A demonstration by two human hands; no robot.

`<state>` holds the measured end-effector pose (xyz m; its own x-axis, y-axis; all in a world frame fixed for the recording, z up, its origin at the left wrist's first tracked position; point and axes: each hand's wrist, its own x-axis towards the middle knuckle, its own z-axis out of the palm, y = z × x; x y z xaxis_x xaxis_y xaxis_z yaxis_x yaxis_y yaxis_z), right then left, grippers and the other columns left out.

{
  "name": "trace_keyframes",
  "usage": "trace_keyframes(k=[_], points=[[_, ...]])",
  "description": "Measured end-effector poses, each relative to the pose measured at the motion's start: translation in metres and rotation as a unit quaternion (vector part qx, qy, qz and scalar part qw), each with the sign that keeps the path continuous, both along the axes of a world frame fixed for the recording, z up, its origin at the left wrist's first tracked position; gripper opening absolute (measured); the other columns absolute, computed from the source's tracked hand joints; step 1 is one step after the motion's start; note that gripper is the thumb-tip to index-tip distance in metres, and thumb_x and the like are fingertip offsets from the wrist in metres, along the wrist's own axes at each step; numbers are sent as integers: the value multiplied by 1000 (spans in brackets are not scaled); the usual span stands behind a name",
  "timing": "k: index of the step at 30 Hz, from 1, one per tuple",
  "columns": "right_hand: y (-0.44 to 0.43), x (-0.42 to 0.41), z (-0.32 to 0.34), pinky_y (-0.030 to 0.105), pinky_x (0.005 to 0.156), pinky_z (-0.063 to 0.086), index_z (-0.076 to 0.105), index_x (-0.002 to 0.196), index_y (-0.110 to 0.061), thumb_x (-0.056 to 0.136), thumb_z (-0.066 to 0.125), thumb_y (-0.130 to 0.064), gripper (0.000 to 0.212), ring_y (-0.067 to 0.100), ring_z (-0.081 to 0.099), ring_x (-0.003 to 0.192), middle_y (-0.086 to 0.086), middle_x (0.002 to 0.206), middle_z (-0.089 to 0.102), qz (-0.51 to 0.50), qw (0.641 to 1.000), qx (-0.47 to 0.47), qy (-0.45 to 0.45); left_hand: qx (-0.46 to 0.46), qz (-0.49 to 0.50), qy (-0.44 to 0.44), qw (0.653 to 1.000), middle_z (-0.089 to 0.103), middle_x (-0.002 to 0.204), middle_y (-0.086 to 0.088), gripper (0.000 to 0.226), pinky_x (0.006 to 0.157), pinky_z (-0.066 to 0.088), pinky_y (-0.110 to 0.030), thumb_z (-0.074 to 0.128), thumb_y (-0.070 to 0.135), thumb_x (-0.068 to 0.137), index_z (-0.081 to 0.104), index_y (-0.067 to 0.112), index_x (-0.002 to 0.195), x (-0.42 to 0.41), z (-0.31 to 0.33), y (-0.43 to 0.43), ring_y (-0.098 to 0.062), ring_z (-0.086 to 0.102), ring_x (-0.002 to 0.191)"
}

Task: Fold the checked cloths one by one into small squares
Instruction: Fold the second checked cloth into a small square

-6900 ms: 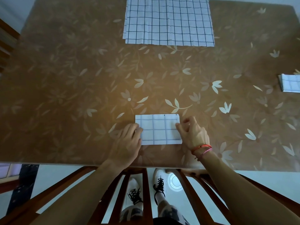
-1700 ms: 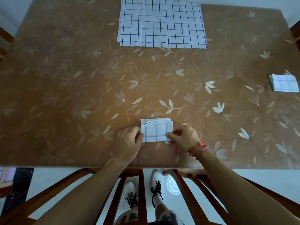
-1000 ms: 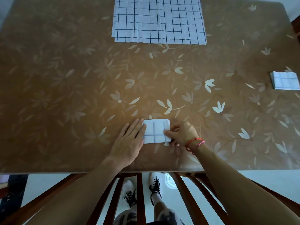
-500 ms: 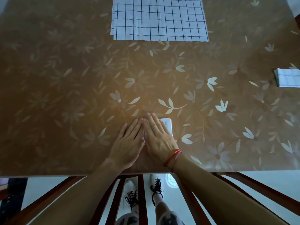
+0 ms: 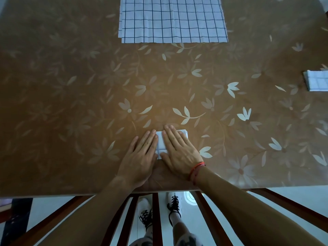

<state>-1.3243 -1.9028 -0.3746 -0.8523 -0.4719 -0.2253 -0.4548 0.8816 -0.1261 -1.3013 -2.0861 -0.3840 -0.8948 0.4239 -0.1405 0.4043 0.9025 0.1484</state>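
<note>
Brown tabletop with a pale flower-and-leaf pattern [image 5: 71, 86] fills nearly the whole view, its near edge running across the lower part of the picture. Close to that near edge, about midway across, lies the small folded white checked cloth [image 5: 161, 144], a compact wad with its layered edges showing at the far right corner.

The right hand [image 5: 179, 148] lies flat on top of it, palm down, fingers straight and close together and pointing away to the far side. It covers most of the cloth, so only a strip on the left and the far right corner show. A red string bracelet [image 5: 196, 168] circles that wrist. The left hand [image 5: 140, 157] is also flat and palm down, fingers straight. It rests on the table just left of the cloth, with its index finger along the cloth's left edge. Neither hand grips anything.

At the far edge of the table, a wide stack of unfolded white cloths with dark grid lines [image 5: 172, 20] lies spread flat, cut off by the top of the picture. Well apart on the right, another small folded checked square [image 5: 317, 83] sits at the picture's edge.

Below the near edge, dark red-brown wooden bars [image 5: 155, 208] stand over a pale floor, and between them show white shoes with black laces [image 5: 174, 205].
</note>
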Motion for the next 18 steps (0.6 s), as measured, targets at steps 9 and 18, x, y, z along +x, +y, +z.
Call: trace_keyframes(k=[9,18], points=[[43,3,3,46,118,20,21,149,-3,98,20,-49,69,25,15,146,13,158,16,-36,998,51,-18,4,14,-30,999,16,161,-7,56,119,19,-44,16,33,103,24,7,152,-1,8,3,-18,10,149],[36,-3,18,43,121,5,14,150,-3,97,25,-44,68,27,5,148,14,159,6,-28,998,28,-48,93,69,-35,993,48,134,-2,40,102,33,-38,52,22,86,54,14,125,-19,29,12,-23,41,126]])
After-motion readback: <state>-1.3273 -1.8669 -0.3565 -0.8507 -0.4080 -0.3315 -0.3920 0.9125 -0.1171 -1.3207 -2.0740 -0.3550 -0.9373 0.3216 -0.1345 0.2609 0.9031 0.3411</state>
